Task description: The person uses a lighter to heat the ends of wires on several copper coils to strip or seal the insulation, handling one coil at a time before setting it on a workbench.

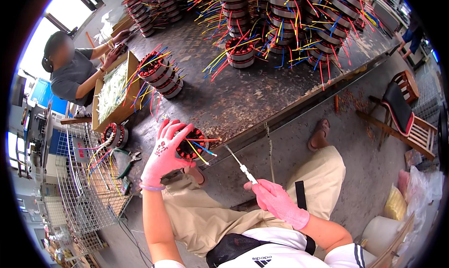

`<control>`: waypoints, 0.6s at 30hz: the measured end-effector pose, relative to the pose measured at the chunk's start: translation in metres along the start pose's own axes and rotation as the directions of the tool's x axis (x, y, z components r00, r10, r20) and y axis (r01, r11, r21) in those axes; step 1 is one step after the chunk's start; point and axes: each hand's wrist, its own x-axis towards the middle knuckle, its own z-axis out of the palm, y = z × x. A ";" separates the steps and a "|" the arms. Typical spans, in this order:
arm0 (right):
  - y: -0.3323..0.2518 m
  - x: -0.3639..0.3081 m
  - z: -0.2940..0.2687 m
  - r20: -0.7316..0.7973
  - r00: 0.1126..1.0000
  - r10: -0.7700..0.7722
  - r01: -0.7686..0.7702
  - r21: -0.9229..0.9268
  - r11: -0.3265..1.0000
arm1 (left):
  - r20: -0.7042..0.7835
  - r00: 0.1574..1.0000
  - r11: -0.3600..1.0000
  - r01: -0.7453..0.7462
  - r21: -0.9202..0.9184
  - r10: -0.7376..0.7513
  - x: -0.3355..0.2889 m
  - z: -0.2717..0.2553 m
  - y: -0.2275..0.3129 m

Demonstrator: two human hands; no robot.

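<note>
My left hand (164, 150), in a pink glove, grips a motor stator (186, 150) at the near edge of the table. Its dark round core faces up, and red, blue and yellow wires stick out to the right. My right hand (281, 203), also gloved in pink, holds a slim white tool (248, 173) with a thin shaft slanting up and left. The shaft's tip is close to the ends of the red wires; whether they touch, I cannot tell. Left of my left hand, a pair of green-handled pliers (127, 166) lies beside another stator (115, 136) with white sleeving on its wires.
Stacks of wired stators (236, 22) crowd the back of the worn table (220, 100). A shorter stack (162, 76) stands near a cardboard box (97, 121) of white sleeves. Another person (75, 69) works at the left. Right stands a wooden chair (397, 109); left, wire racks (77, 184).
</note>
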 end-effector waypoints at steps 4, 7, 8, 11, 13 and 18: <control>0.001 0.001 -0.001 0.006 1.000 -0.009 0.009 -0.007 1.000 | -0.015 0.999 0.999 -0.035 0.010 0.035 0.001 -0.001 0.001; -0.001 0.001 0.000 0.003 1.000 -0.009 0.009 -0.027 1.000 | -0.025 0.999 0.999 -0.040 0.002 0.040 0.001 -0.002 0.000; -0.002 0.001 0.000 -0.001 1.000 -0.005 0.005 -0.027 1.000 | -0.029 0.999 0.999 -0.040 -0.003 0.040 0.001 -0.002 -0.001; -0.007 -0.002 0.003 -0.009 1.000 0.012 -0.013 -0.029 0.999 | -0.033 0.999 0.999 -0.036 0.000 0.036 0.001 0.000 -0.005; -0.010 -0.003 0.003 -0.010 0.999 0.032 -0.032 -0.033 0.999 | -0.018 0.999 0.999 -0.041 0.016 0.041 0.000 -0.001 -0.006; 0.003 0.002 0.000 -0.009 1.000 -0.006 0.006 0.000 1.000 | -0.008 0.999 0.999 -0.044 0.013 0.044 0.000 -0.001 -0.005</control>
